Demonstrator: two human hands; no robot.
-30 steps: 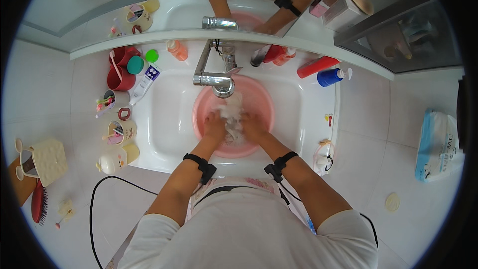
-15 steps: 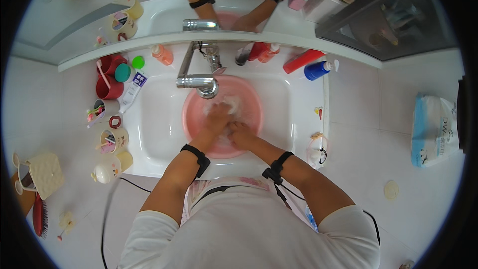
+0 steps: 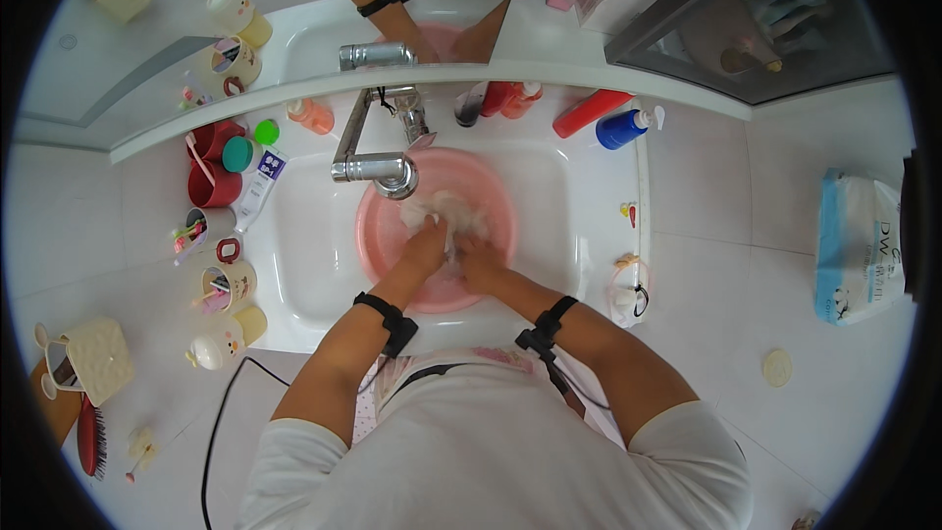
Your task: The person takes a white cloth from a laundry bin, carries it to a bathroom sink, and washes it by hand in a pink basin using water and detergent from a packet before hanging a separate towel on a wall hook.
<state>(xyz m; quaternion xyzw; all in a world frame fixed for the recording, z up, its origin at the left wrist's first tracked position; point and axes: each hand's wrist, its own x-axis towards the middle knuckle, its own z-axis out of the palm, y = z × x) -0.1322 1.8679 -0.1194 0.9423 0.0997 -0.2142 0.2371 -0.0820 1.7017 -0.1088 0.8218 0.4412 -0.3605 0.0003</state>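
A wet white cloth (image 3: 453,208) lies bunched in water inside a pink basin (image 3: 369,257). My left hand (image 3: 425,247) is closed on a pinched-up part of the cloth, near the basin's middle. Just to its right, my right hand (image 3: 481,263) reaches down into the water. Its fingers look stretched out against the cloth's near edge, and their tips are partly hidden. Over the basin's far left side hangs the chrome faucet (image 3: 373,170), its spout close to the cloth.
The basin stands in a white sink (image 3: 304,275). Red cups (image 3: 214,185), a toothpaste tube (image 3: 261,185) and tumblers line the left ledge. A blue pump bottle (image 3: 620,130) and a red tube (image 3: 591,113) lie at the back right, below a mirror cabinet (image 3: 549,86).
My left hand has drawn back toward me and pulled up a fold of the cloth. My right hand has shifted slightly right, its fingers straighter. The whole view has moved a little.
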